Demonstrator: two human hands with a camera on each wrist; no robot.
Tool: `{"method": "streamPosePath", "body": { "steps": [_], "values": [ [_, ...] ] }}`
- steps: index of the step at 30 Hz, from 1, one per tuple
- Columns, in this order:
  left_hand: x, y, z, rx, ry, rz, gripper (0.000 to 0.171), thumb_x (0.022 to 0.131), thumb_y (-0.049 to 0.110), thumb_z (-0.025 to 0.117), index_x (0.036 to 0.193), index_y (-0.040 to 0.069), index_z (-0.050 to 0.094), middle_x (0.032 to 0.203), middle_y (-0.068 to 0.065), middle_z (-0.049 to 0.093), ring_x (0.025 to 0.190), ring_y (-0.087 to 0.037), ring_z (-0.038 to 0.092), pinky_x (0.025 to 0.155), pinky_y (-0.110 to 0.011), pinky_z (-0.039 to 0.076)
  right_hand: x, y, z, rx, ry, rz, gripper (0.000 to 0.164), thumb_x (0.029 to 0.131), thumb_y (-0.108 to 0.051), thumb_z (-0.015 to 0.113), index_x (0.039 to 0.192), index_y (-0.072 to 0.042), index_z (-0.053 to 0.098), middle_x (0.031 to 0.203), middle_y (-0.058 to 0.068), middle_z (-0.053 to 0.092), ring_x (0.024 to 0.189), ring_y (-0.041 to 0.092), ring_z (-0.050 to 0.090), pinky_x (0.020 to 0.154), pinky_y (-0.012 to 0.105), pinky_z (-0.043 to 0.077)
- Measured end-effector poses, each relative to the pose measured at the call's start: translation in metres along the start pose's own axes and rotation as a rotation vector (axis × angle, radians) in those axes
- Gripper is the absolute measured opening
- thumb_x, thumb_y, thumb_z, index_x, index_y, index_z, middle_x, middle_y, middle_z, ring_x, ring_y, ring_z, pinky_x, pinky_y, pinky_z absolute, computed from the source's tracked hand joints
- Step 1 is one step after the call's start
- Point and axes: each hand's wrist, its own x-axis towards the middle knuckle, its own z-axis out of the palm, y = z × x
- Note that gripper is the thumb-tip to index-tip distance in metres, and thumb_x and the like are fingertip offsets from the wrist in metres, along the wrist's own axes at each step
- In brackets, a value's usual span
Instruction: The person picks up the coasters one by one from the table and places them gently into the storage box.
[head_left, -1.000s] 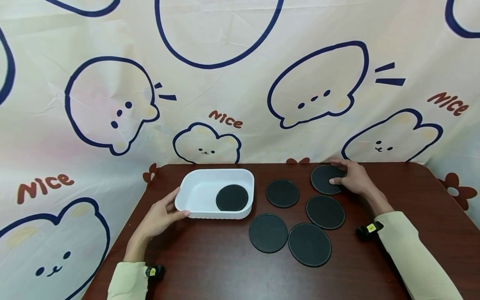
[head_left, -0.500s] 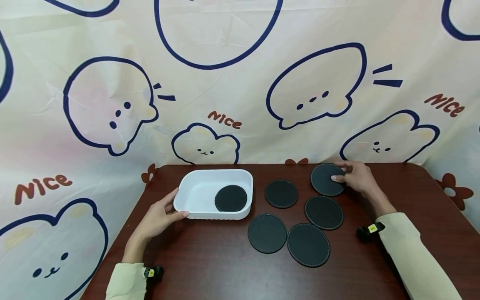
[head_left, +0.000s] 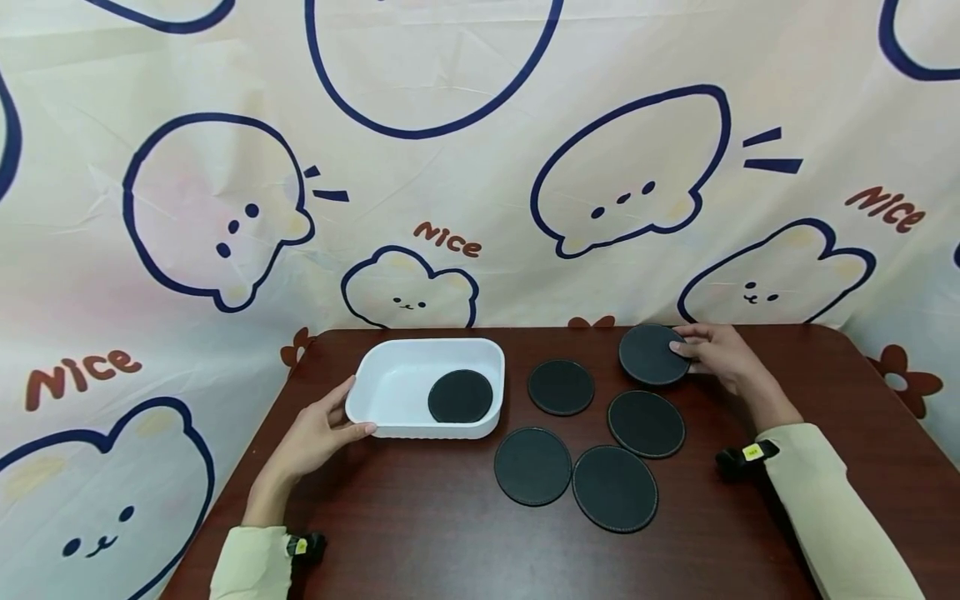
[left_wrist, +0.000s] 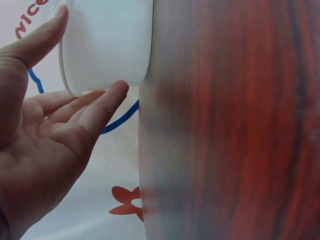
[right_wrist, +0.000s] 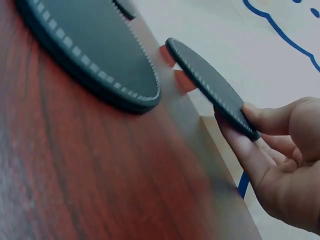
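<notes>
At back right of desk (head_left: 420, 525), head view: right hand (head_left: 723, 357) pinches disc (head_left: 648, 357), lifted since second ago; box (head_left: 431, 431) stayed put. Left wrist view: left hand (left_wrist: 52, 132) grips box end. Right wrist view: disc tilted, off desk, so seems ready for carrying.

The right hand (right_wrist: 287, 165) pinches a black disc (right_wrist: 214, 85) near its edge, the thumb (right_wrist: 270, 119) on its face and fingers (right_wrist: 247, 150) underneath. The pinched disc is tilted and apart from the wood-grained tabletop (right_wrist: 110, 180). Left of it, a second black disc (right_wrist: 100, 37) with pale stitching (right_wrist: 93, 67) lies flat. Behind it are pale cloth (right_wrist: 210, 30) with blue lines (right_wrist: 287, 37) and red patches (right_wrist: 183, 81).
</notes>
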Motion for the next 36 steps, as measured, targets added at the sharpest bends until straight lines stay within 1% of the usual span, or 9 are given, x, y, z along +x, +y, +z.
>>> {"method": "streamPosePath", "body": {
  "steps": [2,6,9,14,18,23,28,30,36],
  "values": [
    [0.0,0.0,0.0,0.001,0.0,0.0,0.101,0.096,0.03,0.084,0.17,0.0,0.022,0.164,-0.032,0.044,0.141,-0.044,0.06,0.098,-0.035,0.062,-0.001,-0.001,-0.001,0.041,-0.012,0.004,0.063,0.112,-0.022,0.059,0.163,0.007,0.036,0.143,0.023,0.059,0.09,-0.005,0.07,0.078,0.02,0.062],
    [0.0,0.0,0.0,0.005,0.001,0.002,0.1,0.096,0.03,0.084,0.17,0.0,0.023,0.164,-0.032,0.044,0.142,-0.044,0.06,0.098,-0.034,0.062,-0.003,-0.005,-0.003,0.141,-0.052,0.0,0.063,0.112,-0.018,0.058,0.164,0.007,0.033,0.117,-0.012,0.068,0.093,-0.005,0.071,0.083,0.018,0.062],
    [0.0,-0.001,0.0,0.008,0.001,0.004,0.1,0.096,0.03,0.084,0.17,0.0,0.023,0.164,-0.032,0.044,0.142,-0.044,0.06,0.098,-0.033,0.062,-0.005,-0.007,-0.003,0.222,-0.099,-0.01,0.066,0.112,-0.016,0.058,0.166,0.007,0.027,0.11,-0.022,0.068,0.097,-0.003,0.073,0.086,0.019,0.062],
    [0.0,-0.001,0.0,0.01,0.002,0.009,0.101,0.096,0.031,0.084,0.17,0.0,0.023,0.165,-0.032,0.043,0.142,-0.044,0.06,0.099,-0.036,0.062,-0.009,-0.01,-0.003,0.33,-0.16,-0.039,0.068,0.112,-0.012,0.056,0.167,0.01,0.021,0.115,-0.02,0.07,0.102,0.001,0.076,0.09,0.022,0.063],
    [0.0,0.0,0.0,0.004,0.003,0.009,0.101,0.096,0.032,0.083,0.17,0.001,0.022,0.164,-0.032,0.044,0.141,-0.044,0.061,0.099,-0.038,0.062,-0.012,-0.012,-0.003,0.406,-0.176,-0.049,0.067,0.112,-0.01,0.057,0.166,0.01,0.024,0.117,-0.016,0.075,0.102,0.004,0.078,0.089,0.022,0.063],
    [0.001,-0.001,0.001,0.008,0.004,0.011,0.101,0.096,0.032,0.084,0.17,0.0,0.023,0.163,-0.032,0.045,0.139,-0.044,0.062,0.098,-0.036,0.063,-0.018,-0.015,-0.002,0.501,-0.187,-0.039,0.055,0.11,-0.01,0.061,0.161,0.0,0.043,0.119,-0.01,0.078,0.103,0.008,0.079,0.089,0.024,0.064],
    [0.001,-0.001,0.001,0.015,0.002,0.011,0.101,0.096,0.032,0.083,0.17,0.0,0.023,0.163,-0.032,0.045,0.139,-0.044,0.062,0.098,-0.036,0.062,-0.023,-0.017,0.002,0.567,-0.209,-0.035,0.032,0.109,-0.007,0.061,0.138,-0.018,0.068,0.12,-0.008,0.079,0.104,0.009,0.08,0.089,0.025,0.064],
    [0.001,-0.002,0.001,0.018,0.003,0.011,0.101,0.096,0.032,0.083,0.17,0.0,0.023,0.163,-0.032,0.045,0.139,-0.044,0.062,0.098,-0.035,0.062,-0.023,-0.018,0.004,0.582,-0.219,-0.039,0.029,0.109,-0.006,0.06,0.132,-0.021,0.071,0.12,-0.008,0.079,0.104,0.009,0.08,0.089,0.026,0.064],
    [0.001,-0.002,0.001,0.025,0.003,0.015,0.101,0.096,0.033,0.083,0.17,0.0,0.022,0.163,-0.032,0.045,0.14,-0.043,0.062,0.096,-0.031,0.062,-0.026,-0.02,0.01,0.61,-0.246,-0.068,0.031,0.11,-0.005,0.058,0.131,-0.022,0.073,0.121,-0.007,0.079,0.106,0.01,0.08,0.089,0.026,0.064]
  ]
}}
